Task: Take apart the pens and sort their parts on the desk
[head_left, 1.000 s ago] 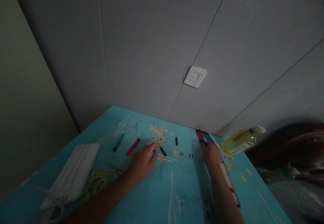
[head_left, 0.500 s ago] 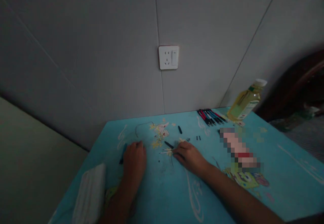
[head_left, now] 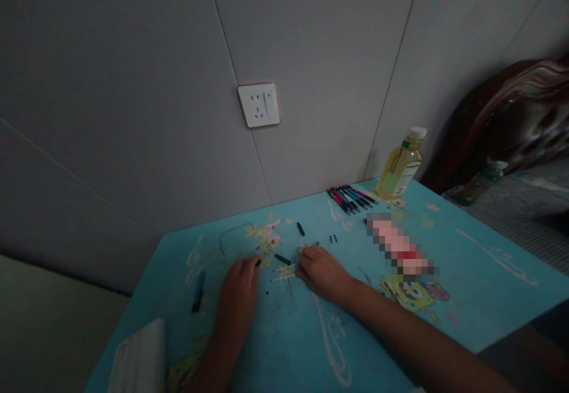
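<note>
White rods, two of them and thin, were laid nearly side by side on the blue patterned table cover, between the two hands, their right-hand ends being hidden at the fingertips of the right hand. The fingers of that hand were bent and drawn together, but whether the rods were gripped or only touched could not be told. The left hand was rested low over the cover with its fingers curled; a small dark tip was shown at the fingertips, the rest being hidden — whether it was firmly held could not be made out. Just beyond the rods a dark barrel was seen lying at a slant, and a second dark piece was placed farther back. Two tiny dark bits were set next to each other to the right. A blue pen with a dark end was left well to the left of the left hand. Near the wall, pens were ranged side by side, with a capped bottle of yellow liquid stood upright beside them. At the right, a long pink item was blurred by pixelation.
</note>
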Demonstrator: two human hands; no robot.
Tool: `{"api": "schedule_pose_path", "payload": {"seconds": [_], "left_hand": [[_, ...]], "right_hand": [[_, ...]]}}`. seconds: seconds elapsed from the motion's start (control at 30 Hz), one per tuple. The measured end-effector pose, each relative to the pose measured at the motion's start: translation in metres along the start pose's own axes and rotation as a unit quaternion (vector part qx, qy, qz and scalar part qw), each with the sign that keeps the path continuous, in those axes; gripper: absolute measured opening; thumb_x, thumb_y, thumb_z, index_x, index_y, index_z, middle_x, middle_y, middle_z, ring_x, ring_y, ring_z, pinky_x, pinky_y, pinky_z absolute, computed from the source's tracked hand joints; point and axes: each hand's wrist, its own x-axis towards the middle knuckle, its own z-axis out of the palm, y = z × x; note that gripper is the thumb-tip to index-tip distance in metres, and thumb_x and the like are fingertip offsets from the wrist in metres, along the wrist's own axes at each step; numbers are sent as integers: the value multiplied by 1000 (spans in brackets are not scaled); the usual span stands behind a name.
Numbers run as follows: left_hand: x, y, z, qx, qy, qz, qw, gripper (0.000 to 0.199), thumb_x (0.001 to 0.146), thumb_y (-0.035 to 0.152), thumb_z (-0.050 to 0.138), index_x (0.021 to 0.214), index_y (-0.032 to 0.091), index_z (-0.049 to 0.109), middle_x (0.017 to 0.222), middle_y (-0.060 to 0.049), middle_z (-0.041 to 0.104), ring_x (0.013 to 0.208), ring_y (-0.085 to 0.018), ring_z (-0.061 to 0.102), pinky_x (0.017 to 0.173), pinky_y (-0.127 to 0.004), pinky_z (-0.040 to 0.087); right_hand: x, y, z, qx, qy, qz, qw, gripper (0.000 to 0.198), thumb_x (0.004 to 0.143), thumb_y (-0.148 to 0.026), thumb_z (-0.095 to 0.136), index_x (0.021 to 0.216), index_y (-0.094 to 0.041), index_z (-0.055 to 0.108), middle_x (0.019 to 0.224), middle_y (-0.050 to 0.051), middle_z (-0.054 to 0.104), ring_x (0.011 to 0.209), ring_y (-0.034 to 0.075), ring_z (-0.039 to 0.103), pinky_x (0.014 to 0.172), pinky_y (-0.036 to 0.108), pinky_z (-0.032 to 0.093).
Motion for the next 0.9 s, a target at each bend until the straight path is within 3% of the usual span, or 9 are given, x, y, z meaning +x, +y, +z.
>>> {"api": "schedule_pose_path", "payload": {"seconds": [0.17,0.33,0.53,0.67,0.8,0.9], "left_hand": [[-7,20,5,-142,12,-3,990,26,97,27,42,117,21,57,114,-10,62,106,-24,59,95,-40,45],[-12,32,1,-231,14,-85,969,24,92,36,54,110,21,59,88,-4,66,82,-20,64,80,-34,49],[-7,45,-4,-443,65,-212,869,30,87,42,61,108,20,56,83,0,63,65,-11,57,57,-21,46],[-5,46,-4,-499,56,-242,831,36,82,44,67,105,20,57,76,3,59,51,-7,48,46,-19,41],[-5,41,-4,-550,50,-290,781,43,75,47,73,104,20,59,74,4,60,50,-7,50,44,-17,41],[-5,34,0,-565,56,-329,755,46,71,44,77,106,19,61,77,3,63,52,-7,54,46,-17,44]], "right_hand": [[-3,0,3,-45,-2,-7,999,11,93,-23,57,94,-14,64,102,10,60,95,22,55,89,37,42],[-3,2,2,-54,-1,-2,999,12,95,-22,53,95,-15,62,102,10,62,93,21,56,87,36,42],[-3,7,-2,-36,-14,21,999,15,97,-27,53,93,-17,62,94,7,64,89,20,58,85,34,42],[-4,12,-13,1,2,24,1000,18,97,-29,50,92,-18,64,91,5,64,87,18,58,83,30,42],[-4,24,-31,-10,46,117,992,17,96,-24,50,102,-19,65,96,7,64,92,19,57,86,29,40],[-5,39,-40,-45,44,183,981,17,93,-24,55,106,-19,65,102,9,65,98,21,57,90,30,38]]}}
